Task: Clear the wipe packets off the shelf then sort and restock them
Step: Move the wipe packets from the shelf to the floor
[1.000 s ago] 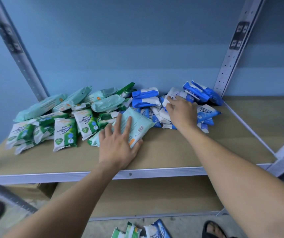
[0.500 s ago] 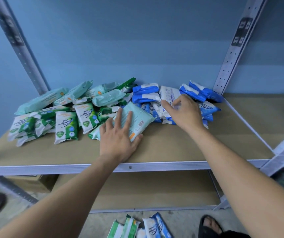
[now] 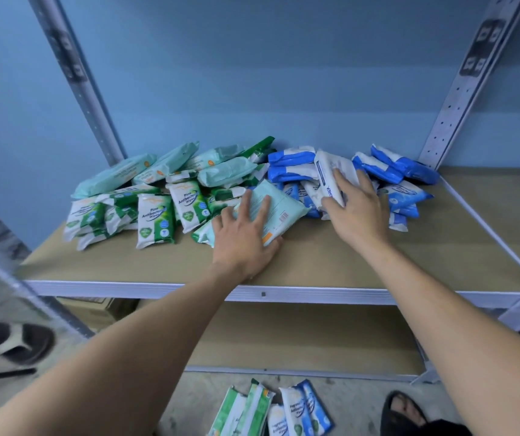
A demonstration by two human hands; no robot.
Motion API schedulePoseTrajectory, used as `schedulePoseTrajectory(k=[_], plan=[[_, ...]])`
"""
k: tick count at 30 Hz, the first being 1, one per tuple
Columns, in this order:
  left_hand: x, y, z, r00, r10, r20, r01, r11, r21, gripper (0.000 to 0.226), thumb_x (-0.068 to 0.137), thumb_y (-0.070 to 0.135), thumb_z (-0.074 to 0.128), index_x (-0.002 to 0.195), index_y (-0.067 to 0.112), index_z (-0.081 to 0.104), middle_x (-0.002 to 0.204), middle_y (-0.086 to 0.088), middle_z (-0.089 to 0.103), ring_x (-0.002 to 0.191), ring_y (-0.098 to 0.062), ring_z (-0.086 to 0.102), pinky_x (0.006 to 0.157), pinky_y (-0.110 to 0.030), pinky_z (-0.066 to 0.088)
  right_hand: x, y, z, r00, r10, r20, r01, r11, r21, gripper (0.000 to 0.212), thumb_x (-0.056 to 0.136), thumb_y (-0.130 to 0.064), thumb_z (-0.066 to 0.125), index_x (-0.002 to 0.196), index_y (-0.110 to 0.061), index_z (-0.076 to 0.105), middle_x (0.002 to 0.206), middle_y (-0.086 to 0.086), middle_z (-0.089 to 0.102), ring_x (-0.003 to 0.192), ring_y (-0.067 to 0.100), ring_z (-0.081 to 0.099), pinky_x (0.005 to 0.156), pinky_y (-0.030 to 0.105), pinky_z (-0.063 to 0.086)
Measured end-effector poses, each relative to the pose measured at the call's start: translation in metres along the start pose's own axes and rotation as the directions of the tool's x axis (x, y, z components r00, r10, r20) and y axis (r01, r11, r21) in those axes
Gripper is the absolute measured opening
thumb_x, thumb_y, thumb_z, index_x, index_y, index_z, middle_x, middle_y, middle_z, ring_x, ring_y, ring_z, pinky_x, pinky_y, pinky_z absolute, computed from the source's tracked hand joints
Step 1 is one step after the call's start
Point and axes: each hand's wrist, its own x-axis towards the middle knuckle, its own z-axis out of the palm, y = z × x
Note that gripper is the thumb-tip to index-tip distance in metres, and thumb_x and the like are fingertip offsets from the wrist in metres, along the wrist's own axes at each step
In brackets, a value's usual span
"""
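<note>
A heap of wipe packets lies along the back of the brown shelf (image 3: 331, 262). Green and white packets (image 3: 155, 218) and pale mint packets (image 3: 164, 166) fill the left part; blue and white packets (image 3: 391, 166) fill the right. My left hand (image 3: 243, 237) lies with straight fingers on a mint packet (image 3: 284, 209) at the heap's front, its thumb at the packet's near edge. My right hand (image 3: 358, 209) curls round a white packet (image 3: 331, 174) that stands tilted up in the blue group.
Grey perforated uprights (image 3: 460, 89) stand at the shelf's back corners. A lower shelf (image 3: 299, 338) shows below, with a cardboard box (image 3: 95, 309) at its left. A few packets (image 3: 271, 410) lie on the floor beside my sandalled foot (image 3: 403, 410). Dark sandals (image 3: 13, 341) sit far left.
My right hand has drawn back toward me and tipped a white packet up out of the blue pile. My left hand stays flat on the mint packet.
</note>
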Motion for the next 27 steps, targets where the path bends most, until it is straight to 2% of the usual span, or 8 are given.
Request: schedulePoseTrajectory(k=[2, 5, 10, 14, 19, 24, 27], plan=[[0.000, -0.002, -0.006, 0.999, 0.045, 0.022, -0.044, 0.999, -0.016, 0.077, 0.091, 0.069, 0.041, 0.157, 0.041, 0.012, 0.167, 0.001, 0.006, 0.130, -0.041, 0.032, 0.108, -0.050, 0.025, -0.011, 0.001, -0.003, 0.999, -0.039, 0.001, 0.039, 0.999, 0.005, 0.066, 0.085, -0.058, 0.041, 0.150, -0.047, 0.035, 0.163, 0.001, 0.025, 0.136, 0.046, 0.036, 0.110, 0.054, 0.033], [-0.008, -0.005, -0.017, 0.998, 0.065, 0.009, -0.064, 0.996, -0.055, 0.074, 0.092, 0.067, 0.044, 0.156, 0.044, 0.014, 0.166, 0.006, 0.010, 0.131, -0.041, 0.031, 0.109, -0.052, 0.024, -0.031, -0.005, -0.009, 0.995, -0.101, -0.010, 0.101, 0.994, -0.032, 0.064, 0.086, -0.058, 0.042, 0.149, -0.048, 0.037, 0.162, 0.000, 0.027, 0.133, 0.045, 0.037, 0.107, 0.052, 0.034], [-0.038, -0.016, -0.044, 0.999, 0.005, -0.034, -0.009, 0.992, -0.128, 0.073, 0.093, 0.065, 0.046, 0.156, 0.045, 0.016, 0.166, 0.009, 0.010, 0.134, -0.039, 0.029, 0.111, -0.053, 0.024, -0.071, -0.026, -0.021, 0.988, -0.156, 0.001, 0.156, 0.988, -0.006, 0.056, 0.095, -0.052, 0.050, 0.149, -0.049, 0.038, 0.164, -0.002, 0.025, 0.127, 0.046, 0.037, 0.105, 0.049, 0.035], [-0.078, -0.032, -0.061, 0.998, -0.039, -0.054, 0.031, 0.991, -0.133, 0.073, 0.093, 0.066, 0.047, 0.156, 0.044, 0.018, 0.166, 0.009, 0.010, 0.135, -0.040, 0.028, 0.109, -0.051, 0.023, -0.106, -0.049, -0.021, 0.973, -0.232, -0.004, 0.232, 0.972, 0.031, 0.055, 0.096, -0.057, 0.048, 0.149, -0.050, 0.037, 0.165, -0.003, 0.022, 0.128, 0.046, 0.036, 0.107, 0.049, 0.035], [-0.142, -0.057, -0.064, 0.994, -0.090, -0.056, 0.081, 0.987, -0.139, 0.073, 0.093, 0.067, 0.047, 0.156, 0.043, 0.020, 0.166, 0.008, 0.012, 0.132, -0.038, 0.032, 0.105, -0.049, 0.025, -0.161, -0.066, -0.005, 0.955, -0.296, 0.015, 0.291, 0.945, 0.151, 0.055, 0.096, -0.053, 0.051, 0.149, -0.049, 0.038, 0.165, -0.004, 0.021, 0.125, 0.041, 0.036, 0.108, 0.047, 0.033], [-0.204, -0.083, -0.043, 0.988, -0.155, 0.007, 0.154, 0.983, -0.099, 0.071, 0.092, 0.067, 0.046, 0.154, 0.043, 0.023, 0.165, 0.007, 0.015, 0.128, -0.038, 0.034, 0.103, -0.049, 0.027, -0.218, -0.065, 0.031, 0.933, -0.358, 0.040, 0.349, 0.925, 0.153, 0.052, 0.093, -0.046, 0.062, 0.143, -0.042, 0.052, 0.160, 0.001, 0.034, 0.113, 0.041, 0.044, 0.102, 0.051, 0.041], [-0.237, -0.094, -0.024, 0.984, -0.175, 0.027, 0.176, 0.983, -0.059, 0.070, 0.091, 0.070, 0.043, 0.153, 0.042, 0.024, 0.164, 0.005, 0.018, 0.125, -0.039, 0.037, 0.101, -0.050, 0.031, -0.248, -0.056, 0.049, 0.903, -0.428, 0.031, 0.426, 0.902, 0.067, 0.053, 0.087, -0.049, 0.057, 0.139, -0.037, 0.058, 0.156, 0.004, 0.041, 0.106, 0.040, 0.046, 0.091, 0.051, 0.046]])
